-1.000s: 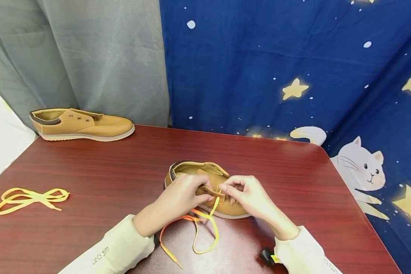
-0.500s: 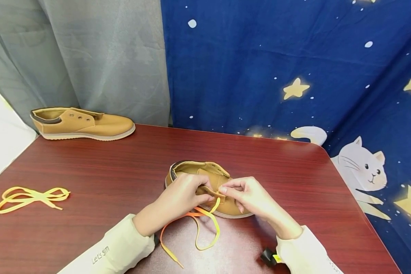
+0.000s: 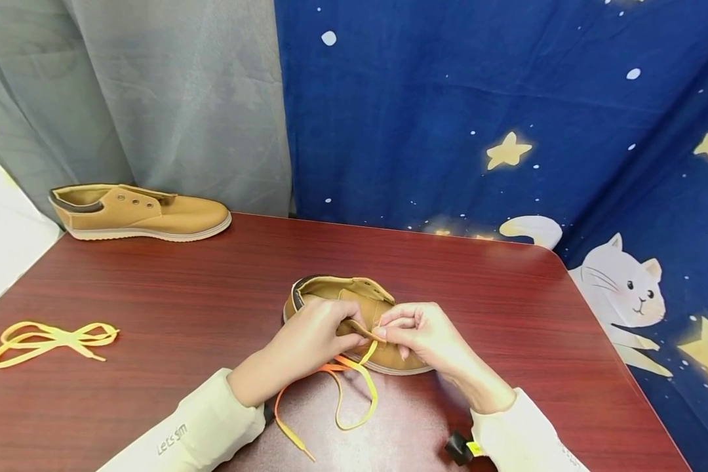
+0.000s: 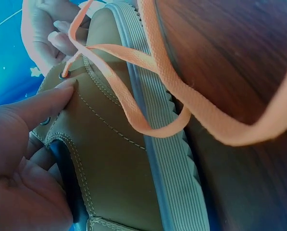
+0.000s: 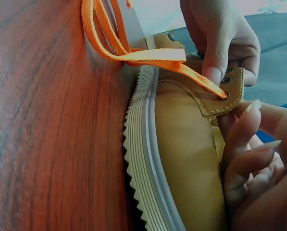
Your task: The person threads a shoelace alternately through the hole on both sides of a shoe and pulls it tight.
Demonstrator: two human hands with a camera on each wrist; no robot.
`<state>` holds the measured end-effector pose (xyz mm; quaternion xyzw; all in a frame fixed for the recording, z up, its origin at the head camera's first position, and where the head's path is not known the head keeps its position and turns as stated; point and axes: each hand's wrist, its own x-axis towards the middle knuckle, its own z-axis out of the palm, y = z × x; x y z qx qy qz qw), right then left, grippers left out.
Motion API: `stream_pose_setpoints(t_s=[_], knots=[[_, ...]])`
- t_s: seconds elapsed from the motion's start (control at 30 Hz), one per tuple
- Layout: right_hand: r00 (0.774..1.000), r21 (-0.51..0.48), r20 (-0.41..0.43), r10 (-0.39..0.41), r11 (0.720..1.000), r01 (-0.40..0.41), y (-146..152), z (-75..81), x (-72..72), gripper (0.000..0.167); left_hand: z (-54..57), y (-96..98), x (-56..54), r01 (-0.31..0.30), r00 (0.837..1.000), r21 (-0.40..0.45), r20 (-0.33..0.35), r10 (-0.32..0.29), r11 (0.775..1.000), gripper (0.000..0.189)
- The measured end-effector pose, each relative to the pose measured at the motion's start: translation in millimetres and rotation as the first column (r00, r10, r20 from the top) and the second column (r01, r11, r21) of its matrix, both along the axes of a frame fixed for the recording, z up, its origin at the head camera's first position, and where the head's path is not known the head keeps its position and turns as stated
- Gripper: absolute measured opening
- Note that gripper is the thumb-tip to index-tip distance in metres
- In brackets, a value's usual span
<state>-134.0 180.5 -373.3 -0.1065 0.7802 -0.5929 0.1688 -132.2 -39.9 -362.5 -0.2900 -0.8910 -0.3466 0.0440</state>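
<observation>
A tan lace-up shoe point(image 3: 398, 360) stands on the table in front of me, toe pointing right. My left hand point(image 3: 314, 337) pinches its near eyelet flap point(image 5: 215, 106) between thumb and fingers. One yellow-orange shoelace point(image 3: 373, 396) passes through the flap's front eyelet and hangs in loops over the near side onto the table. At the flap's front edge, my right hand point(image 3: 433, 337) has thumb and finger pinched together beside that eyelet. The lace's inner end is mostly hidden by these fingers. The right wrist view shows the other right fingers curled behind the flap.
A matching unlaced shoe point(image 3: 183, 213) stands at the table's back left. A second yellow lace point(image 3: 65, 339), folded into a bow-like bundle, lies at the left. Curtains hang behind the dark red table point(image 3: 259, 262).
The right thumb and fingertip have shifted slightly left and down, closer against the flap by the threaded eyelet. The left hand and shoe stay almost where they were.
</observation>
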Motion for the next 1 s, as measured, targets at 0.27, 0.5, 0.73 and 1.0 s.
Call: stream_pose_setpoints(t_s=[0.27, 0.5, 0.73, 1.0], knots=[[0.998, -0.003, -0.033, -0.056, 0.998, 0.055, -4.9, 2.2, 0.9, 0.024, 0.5, -2.3, -0.9, 0.004, 1.0, 0.012, -0.02, -0.004, 1.0, 0.019], [0.989, 0.008, -0.115, -0.093, 0.995, 0.095, 0.2, 8.5, 0.8, 0.021, 0.1, -1.6, -0.2, 0.018, 1.0, 0.023, -0.002, -0.018, 1.0, 0.019], [0.977, -0.061, -0.132, -0.165, 0.985, 0.158, 9.4, 25.9, -0.7, 0.021, 0.0, -0.4, -0.3, 0.014, 1.0, 0.027, -0.001, -0.014, 1.0, 0.02], [0.963, -0.111, -0.187, -0.193, 0.978, 0.174, 13.4, 49.6, -2.4, 0.009, -0.9, -1.7, 1.4, 0.009, 1.0, 0.022, -0.012, -0.009, 1.0, 0.021]])
